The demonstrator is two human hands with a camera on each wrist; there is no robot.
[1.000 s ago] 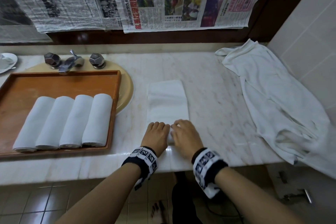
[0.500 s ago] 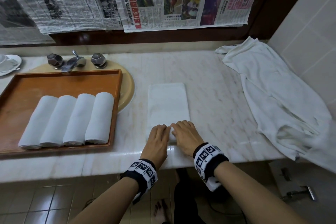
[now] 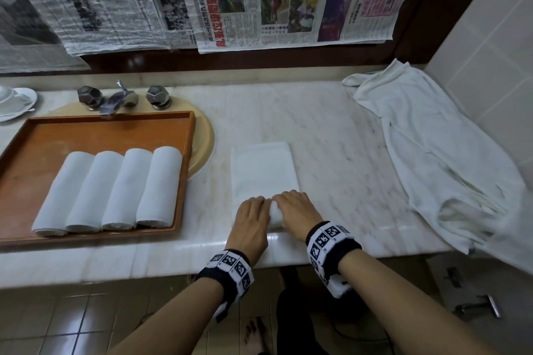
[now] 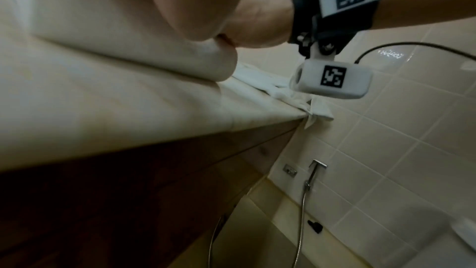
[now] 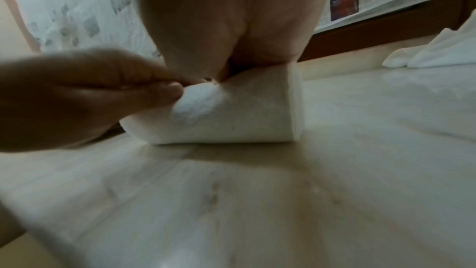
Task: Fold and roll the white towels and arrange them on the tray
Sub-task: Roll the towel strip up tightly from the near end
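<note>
A folded white towel (image 3: 264,170) lies flat on the marble counter, and its near end is wound into a roll (image 3: 275,212). My left hand (image 3: 252,216) and right hand (image 3: 294,210) sit side by side on that roll, fingers curled over its top. The right wrist view shows the roll (image 5: 239,117) with my left hand's fingertips (image 5: 165,91) pinching its top and my right hand (image 5: 231,17) pressing down from above. At the left stands a brown wooden tray (image 3: 86,135) holding several rolled white towels (image 3: 115,190) in a row.
A large loose white towel (image 3: 432,153) drapes over the counter's right end by the tiled wall. The tray sits over a beige basin (image 3: 206,141) below a chrome tap (image 3: 115,98). A white cup and saucer (image 3: 14,101) stand far left. My wrists are at the counter's front edge (image 3: 115,262).
Both hands have pushed the roll a little away from me. The roll has grown thicker and the flat part of the towel is shorter.
</note>
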